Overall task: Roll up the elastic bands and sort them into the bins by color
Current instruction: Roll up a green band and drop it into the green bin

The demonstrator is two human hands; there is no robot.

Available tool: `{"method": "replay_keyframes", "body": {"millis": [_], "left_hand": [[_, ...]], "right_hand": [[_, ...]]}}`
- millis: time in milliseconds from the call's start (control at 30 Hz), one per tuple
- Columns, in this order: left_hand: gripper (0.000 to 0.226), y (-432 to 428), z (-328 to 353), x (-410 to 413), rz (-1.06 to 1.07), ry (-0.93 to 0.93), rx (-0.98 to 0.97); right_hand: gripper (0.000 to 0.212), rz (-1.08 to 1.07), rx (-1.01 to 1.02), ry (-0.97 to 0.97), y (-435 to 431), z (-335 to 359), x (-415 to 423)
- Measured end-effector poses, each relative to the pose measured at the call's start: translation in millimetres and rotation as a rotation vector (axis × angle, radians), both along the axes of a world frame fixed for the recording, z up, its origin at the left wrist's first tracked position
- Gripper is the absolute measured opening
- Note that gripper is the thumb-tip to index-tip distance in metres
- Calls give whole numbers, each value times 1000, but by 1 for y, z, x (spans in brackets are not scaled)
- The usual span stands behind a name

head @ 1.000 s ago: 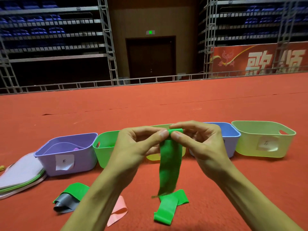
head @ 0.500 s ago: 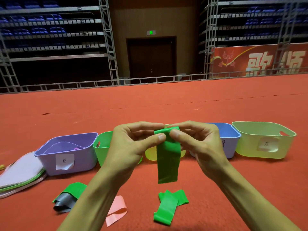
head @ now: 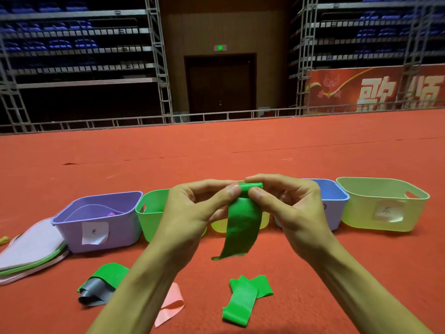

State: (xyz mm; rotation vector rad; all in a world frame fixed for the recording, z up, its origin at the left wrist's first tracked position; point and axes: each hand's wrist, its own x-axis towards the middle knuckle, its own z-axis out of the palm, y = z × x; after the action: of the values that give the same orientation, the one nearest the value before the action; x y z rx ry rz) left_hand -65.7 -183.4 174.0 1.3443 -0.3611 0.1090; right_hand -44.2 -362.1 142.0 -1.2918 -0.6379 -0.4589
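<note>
hidden: yellow bin (head: 218, 227) mostly behind band and hands; purple bin (head: 72, 227) label unreadable.
hands: left hand (head: 190, 213), right hand (head: 293, 208) together, both pinching rolled top of green elastic band (head: 242, 230).
band: tail hangs between wrists, above floor (head: 385, 256), in front of yellow bin.

The green band (head: 242, 227) pinched between the left hand (head: 192, 213) and the right hand (head: 296, 213) now hangs shorter. Its tail has risen clear of the folded band (head: 243, 300) on the floor, and the roll at the top is thicker.
</note>
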Motion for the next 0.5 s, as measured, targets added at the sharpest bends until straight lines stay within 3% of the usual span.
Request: {"method": "replay_keyframes", "body": {"millis": [267,500], "left_hand": [[32,3,-5,-3,17,-41,1],[43,3,-7,-3,-65,75,-72]], "right_hand": [[24,51,-23,106,0,-2,-4],[18,-6,-5,6,4,-1,-7]]}}
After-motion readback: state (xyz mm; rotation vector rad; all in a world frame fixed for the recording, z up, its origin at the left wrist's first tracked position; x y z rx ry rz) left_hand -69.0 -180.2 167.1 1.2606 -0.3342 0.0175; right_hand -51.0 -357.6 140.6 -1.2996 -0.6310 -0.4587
